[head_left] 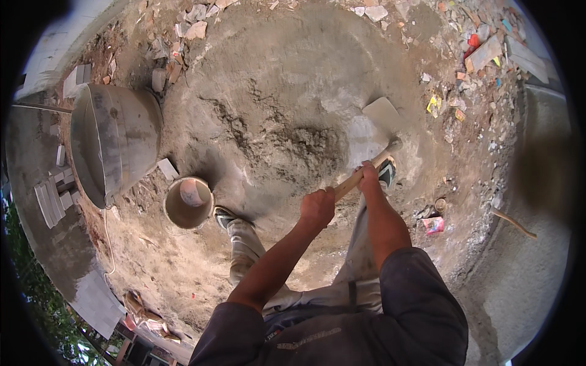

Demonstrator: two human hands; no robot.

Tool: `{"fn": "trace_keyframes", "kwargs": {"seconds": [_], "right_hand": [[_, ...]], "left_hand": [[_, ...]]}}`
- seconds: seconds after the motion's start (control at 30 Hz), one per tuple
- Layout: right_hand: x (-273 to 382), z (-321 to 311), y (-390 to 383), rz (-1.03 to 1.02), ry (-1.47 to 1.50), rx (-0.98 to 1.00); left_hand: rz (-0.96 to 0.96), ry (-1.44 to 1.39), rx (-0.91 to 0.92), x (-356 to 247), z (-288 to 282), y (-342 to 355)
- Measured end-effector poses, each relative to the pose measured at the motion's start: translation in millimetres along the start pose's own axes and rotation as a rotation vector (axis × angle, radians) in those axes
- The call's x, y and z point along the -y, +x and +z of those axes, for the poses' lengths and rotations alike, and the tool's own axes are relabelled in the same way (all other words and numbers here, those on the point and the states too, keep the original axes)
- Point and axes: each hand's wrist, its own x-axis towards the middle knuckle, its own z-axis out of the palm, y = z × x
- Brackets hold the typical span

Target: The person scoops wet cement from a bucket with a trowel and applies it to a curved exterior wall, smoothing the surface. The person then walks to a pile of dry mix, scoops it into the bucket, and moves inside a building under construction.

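Observation:
My left hand (317, 208) is wrapped round the rear part of a hoe's wooden handle (349, 185). Farther along the same handle, closer to the head, my right hand (368, 175) also grips it. The hoe's flat, pale grey blade (381, 114) rests at the right side of a patch of wet grey mortar (284, 55), pointing away from me. Left of the blade lies a rough, crumbly heap of mortar (305, 143). The hoe's socket end (395, 144) sits just beyond my right shoe (386, 172).
By my left shoe (226, 215) stands a round bucket (207, 213) with something pale inside. A large grey drum (125, 131) lies tipped at the left. Broken bricks (195, 30) and rubble (482, 55) line the far edges. A low concrete ledge (519, 287) runs along the right.

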Motion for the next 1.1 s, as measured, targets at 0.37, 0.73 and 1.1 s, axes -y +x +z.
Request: {"fn": "trace_keyframes", "kwargs": {"seconds": [0.37, 0.73, 1.1], "right_hand": [[-210.6, 42.5, -150.2, 0.335, 0.182, 0.141], [-258.1, 11.2, -226.7, 0.471, 0.068, 0.262], [-57.0, 69.5, -69.1, 0.042, -0.311, 0.227]], "left_hand": [[-0.047, 0.292, -0.060, 116.7, -76.2, -176.5], [-0.162, 0.052, -0.221, 175.1, -34.7, -303.9], [-0.330, -0.261, -0.029, 31.0, -20.5, -83.3]]}}
